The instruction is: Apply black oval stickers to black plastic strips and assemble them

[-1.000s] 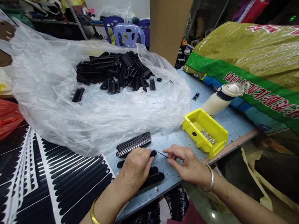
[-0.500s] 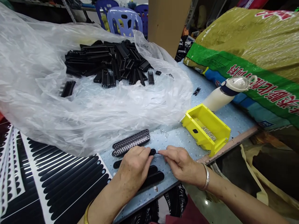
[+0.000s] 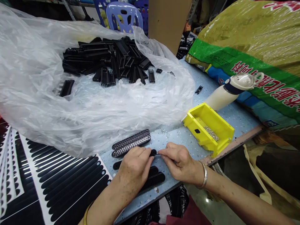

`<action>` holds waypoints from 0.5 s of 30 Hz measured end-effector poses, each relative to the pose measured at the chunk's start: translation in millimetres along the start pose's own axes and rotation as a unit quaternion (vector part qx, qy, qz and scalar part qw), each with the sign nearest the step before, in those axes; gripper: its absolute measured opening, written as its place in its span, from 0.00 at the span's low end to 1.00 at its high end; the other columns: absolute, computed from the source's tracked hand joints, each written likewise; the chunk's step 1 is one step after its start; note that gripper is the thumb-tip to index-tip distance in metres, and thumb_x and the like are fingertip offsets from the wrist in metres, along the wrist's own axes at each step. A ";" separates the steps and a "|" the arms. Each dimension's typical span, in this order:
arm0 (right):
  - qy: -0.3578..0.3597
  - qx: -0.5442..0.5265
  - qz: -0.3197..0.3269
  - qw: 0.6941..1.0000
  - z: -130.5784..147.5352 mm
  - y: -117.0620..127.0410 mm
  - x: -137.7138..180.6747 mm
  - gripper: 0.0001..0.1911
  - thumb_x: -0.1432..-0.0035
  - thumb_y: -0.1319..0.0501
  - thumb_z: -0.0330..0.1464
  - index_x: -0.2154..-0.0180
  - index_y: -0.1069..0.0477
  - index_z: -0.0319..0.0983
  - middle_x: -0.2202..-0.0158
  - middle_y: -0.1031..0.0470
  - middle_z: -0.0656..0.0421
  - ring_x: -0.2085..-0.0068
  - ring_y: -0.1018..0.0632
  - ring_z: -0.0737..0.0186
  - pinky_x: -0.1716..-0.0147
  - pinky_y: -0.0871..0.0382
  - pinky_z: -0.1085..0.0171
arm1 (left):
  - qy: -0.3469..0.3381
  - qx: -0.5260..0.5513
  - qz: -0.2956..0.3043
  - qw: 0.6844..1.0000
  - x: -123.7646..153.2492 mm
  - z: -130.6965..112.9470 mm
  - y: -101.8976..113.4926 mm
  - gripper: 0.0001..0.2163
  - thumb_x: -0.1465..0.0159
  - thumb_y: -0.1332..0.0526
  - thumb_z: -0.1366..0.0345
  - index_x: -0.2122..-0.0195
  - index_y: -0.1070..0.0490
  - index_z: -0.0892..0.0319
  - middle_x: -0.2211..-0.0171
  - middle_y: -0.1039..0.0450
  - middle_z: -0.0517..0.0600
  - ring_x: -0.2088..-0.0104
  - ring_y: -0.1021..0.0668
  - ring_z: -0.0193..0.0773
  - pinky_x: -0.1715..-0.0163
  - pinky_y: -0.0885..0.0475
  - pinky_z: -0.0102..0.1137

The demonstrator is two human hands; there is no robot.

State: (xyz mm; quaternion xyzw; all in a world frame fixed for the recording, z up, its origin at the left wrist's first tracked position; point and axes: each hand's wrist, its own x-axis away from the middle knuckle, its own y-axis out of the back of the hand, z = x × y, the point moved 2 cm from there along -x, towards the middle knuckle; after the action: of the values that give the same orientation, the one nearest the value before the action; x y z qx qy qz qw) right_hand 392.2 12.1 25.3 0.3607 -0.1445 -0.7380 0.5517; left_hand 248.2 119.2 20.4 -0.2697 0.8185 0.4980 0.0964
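— Speckled blue tabletop (image 3: 178, 137), near edge. Fingers?
— Narrow pinch: right hand (image 3: 179, 161) grips a thin dark pin (image 3: 159, 153) at the end of a long black plastic strip (image 3: 153, 152). The left hand (image 3: 134, 164) curls over that strip, pressing it flat.
— Surroundings?
— Yellow plastic bin (image 3: 208, 129) at two o'clock of the hands.

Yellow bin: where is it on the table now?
In head view, the yellow bin sits right of centre on the table, between the white bottle and the right hand.
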 end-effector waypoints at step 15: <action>-0.027 0.018 0.030 0.999 1.4 17.7 -5.9 0.10 0.40 0.43 0.24 0.67 0.22 0.32 0.77 0.36 0.59 0.74 0.32 0.65 0.74 0.41 0.66 | 0.003 0.011 0.007 1.000 1.6 1.0 -0.8 0.04 0.35 0.42 0.74 0.62 0.28 0.63 0.68 0.25 0.54 0.66 0.23 0.43 0.65 0.25 0.37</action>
State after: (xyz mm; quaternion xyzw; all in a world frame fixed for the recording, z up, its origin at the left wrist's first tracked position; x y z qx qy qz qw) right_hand 404.6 11.1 39.3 0.3458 -0.1830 -0.7280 0.5630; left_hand 247.2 119.3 18.6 -0.2642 0.8262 0.4886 0.0938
